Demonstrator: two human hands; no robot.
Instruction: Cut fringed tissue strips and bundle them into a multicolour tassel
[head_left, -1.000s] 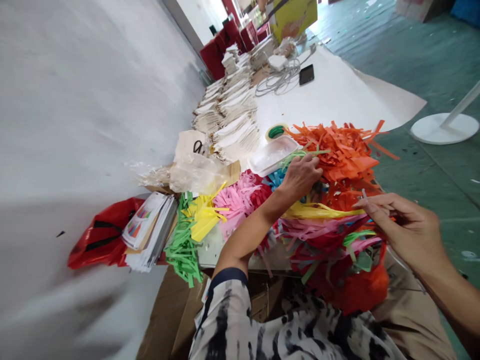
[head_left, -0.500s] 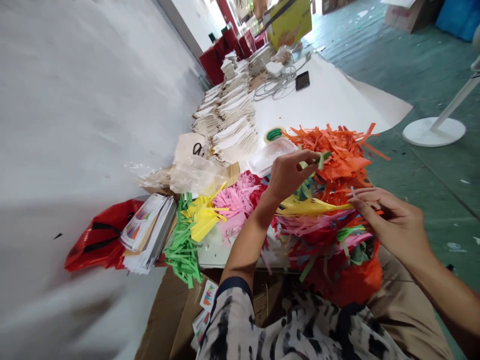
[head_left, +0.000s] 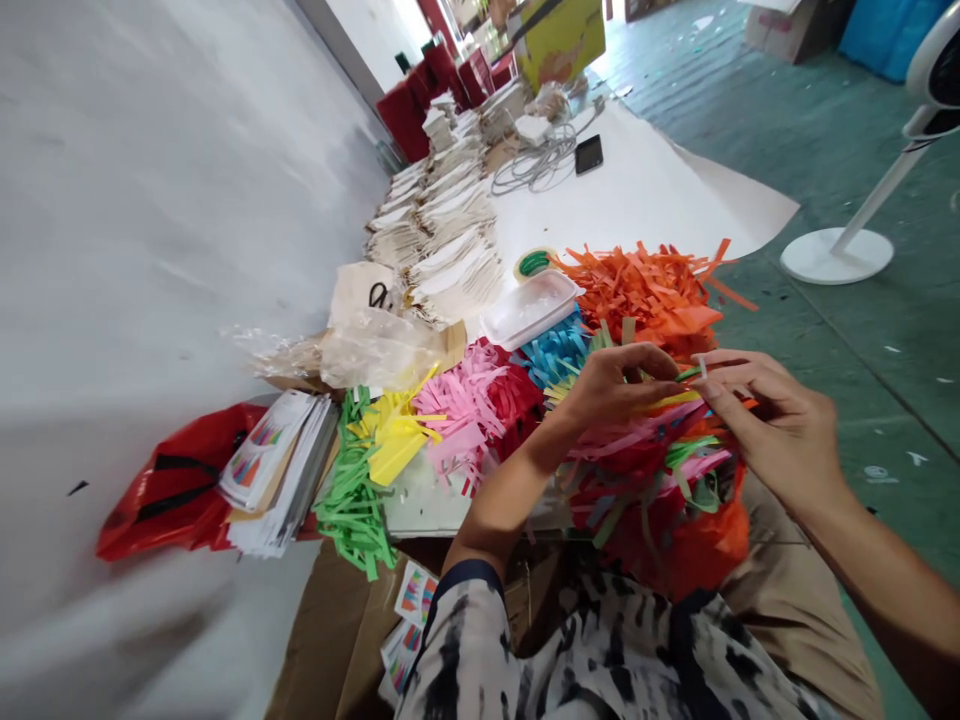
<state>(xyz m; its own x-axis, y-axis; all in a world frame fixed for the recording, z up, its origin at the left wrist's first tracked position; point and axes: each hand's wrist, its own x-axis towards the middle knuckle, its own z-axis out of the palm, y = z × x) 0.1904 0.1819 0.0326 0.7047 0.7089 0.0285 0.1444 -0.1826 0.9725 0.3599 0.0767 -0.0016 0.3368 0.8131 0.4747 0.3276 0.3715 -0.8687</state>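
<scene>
One long worktop runs away from the person, partly covered by a white paper sheet, with a green floor beside it. Rows of cream paper bundles fill the far stretch, and a clear plastic tray sits just beside a roll of green tape. Nearer, a heap of fringed paper strips in orange, blue, pink, red, yellow and green spreads across the worktop's near edge and towards the person's lap. A red plastic bag and a stack of printed cards lie beyond the green fringe.

The main change is that the hands have closed in on each other. The left hand and right hand were well apart a moment ago, but now almost meet above the heap. The left hand's shift leaves a blue paper fringe in full view. The left fingers curl with their tips pressed onto a narrow green paper strip, which lies between the hands. The right thumb and forefinger pinch just beside it, by a tiny white sliver, too small to identify; whether they hold it, I cannot tell.
</scene>
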